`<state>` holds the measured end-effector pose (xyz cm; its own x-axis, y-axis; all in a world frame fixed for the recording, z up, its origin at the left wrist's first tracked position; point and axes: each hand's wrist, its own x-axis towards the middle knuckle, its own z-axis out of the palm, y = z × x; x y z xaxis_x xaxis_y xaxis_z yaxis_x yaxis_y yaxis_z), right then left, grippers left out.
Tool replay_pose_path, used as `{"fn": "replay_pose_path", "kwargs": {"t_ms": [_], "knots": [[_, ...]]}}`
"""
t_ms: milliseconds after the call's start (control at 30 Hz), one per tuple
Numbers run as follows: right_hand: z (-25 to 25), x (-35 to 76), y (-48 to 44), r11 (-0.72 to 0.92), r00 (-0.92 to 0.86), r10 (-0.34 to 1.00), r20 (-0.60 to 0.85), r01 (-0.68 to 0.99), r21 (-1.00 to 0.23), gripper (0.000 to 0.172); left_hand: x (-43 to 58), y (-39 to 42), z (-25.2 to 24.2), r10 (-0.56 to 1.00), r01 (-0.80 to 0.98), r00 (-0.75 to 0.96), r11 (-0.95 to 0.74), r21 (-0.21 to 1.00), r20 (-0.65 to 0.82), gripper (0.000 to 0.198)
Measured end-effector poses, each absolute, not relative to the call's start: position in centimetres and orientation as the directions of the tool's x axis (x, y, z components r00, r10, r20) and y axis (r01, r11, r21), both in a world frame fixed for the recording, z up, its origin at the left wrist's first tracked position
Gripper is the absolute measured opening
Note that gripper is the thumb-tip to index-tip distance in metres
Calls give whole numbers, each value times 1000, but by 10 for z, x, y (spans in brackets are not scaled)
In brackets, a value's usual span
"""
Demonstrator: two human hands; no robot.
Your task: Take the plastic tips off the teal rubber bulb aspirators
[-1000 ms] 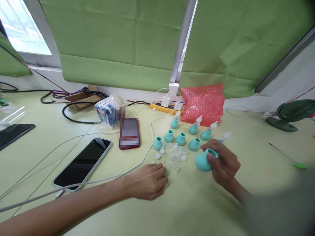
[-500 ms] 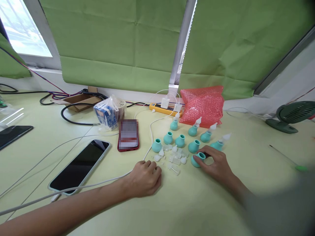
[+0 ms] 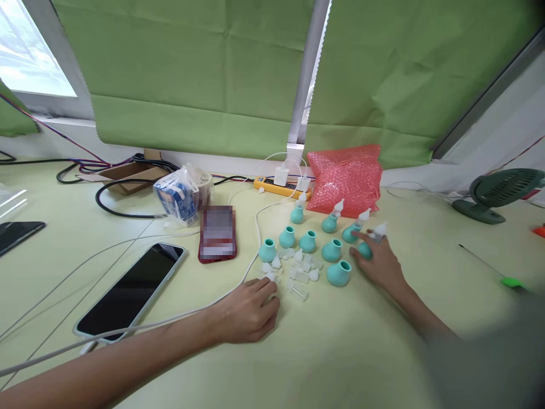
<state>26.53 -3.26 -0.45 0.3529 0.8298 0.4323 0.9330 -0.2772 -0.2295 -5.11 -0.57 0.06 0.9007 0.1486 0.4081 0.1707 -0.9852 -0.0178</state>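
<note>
Both hands are lying on the table (image 3: 349, 363): the right hand (image 3: 380, 262) is closing its fingers around a teal bulb with a clear tip (image 3: 370, 243). Loosely curled, the left hand (image 3: 247, 311) is resting empty just beside small clear plastic pieces (image 3: 293, 271), gripping nothing.

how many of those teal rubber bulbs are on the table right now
9: four capped bulbs in the back row, the last under the right hand; four open bulbs in the middle row; one in front.
</note>
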Motion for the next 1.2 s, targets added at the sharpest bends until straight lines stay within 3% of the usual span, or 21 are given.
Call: {"fn": "replay_pose_path", "kwargs": {"t_ms": [67, 133, 233, 333, 433, 533, 633, 733, 967, 1100, 1200], "knots": [[-10, 268, -30, -298, 379, 842, 383, 920, -254, 29, -51, -6, 0, 122, 152, 895, -988, -35, 430, 20], [-9, 268, -30, -234, 366, 762, 534, 925, -299, 26, -51, -6, 0, 108, 148, 883, -988, -52, 456, 20], [4, 256, -37, 23, 236, 473, 849, 960, -280, 17, -51, -7, 2, 101, 151, 861, -987, -59, 499, 19], [21, 224, -55, 318, 20, 290, 957, 941, -116, 11, -51, -8, 5, 105, 143, 832, -989, -28, 545, 17], [27, 176, -78, 564, -322, 458, 828, 826, 9, 17, -53, -7, 8, 126, 129, 792, -991, 38, 598, 23], [20, 132, -92, 719, -620, 585, 522, 694, 18, 8, -56, -5, 9, 163, 110, 744, -986, 122, 648, 34], [8, 108, -90, 772, -728, 578, 369, 635, 43, 7, -56, -2, 7, 205, 76, 719, -973, 219, 664, 37], [0, 103, -81, 771, -725, 561, 400, 633, 66, 9, -55, -1, 6, 202, 41, 731, -966, 254, 652, 31], [-4, 107, -78, 664, -619, 651, 440, 745, 66, 13, -52, -2, 3, 186, 213, 666, -976, 54, 722, 31], [-1, 102, -82, 523, -473, 779, 411, 852, -11, 16, -52, 2, 0, 249, 312, 581, -947, 70, 775, 28], [0, 100, -83, 497, -441, 799, 409, 867, -36, 20, -53, 3, -1, 298, 329, 611, -938, 107, 733, 25]]}}
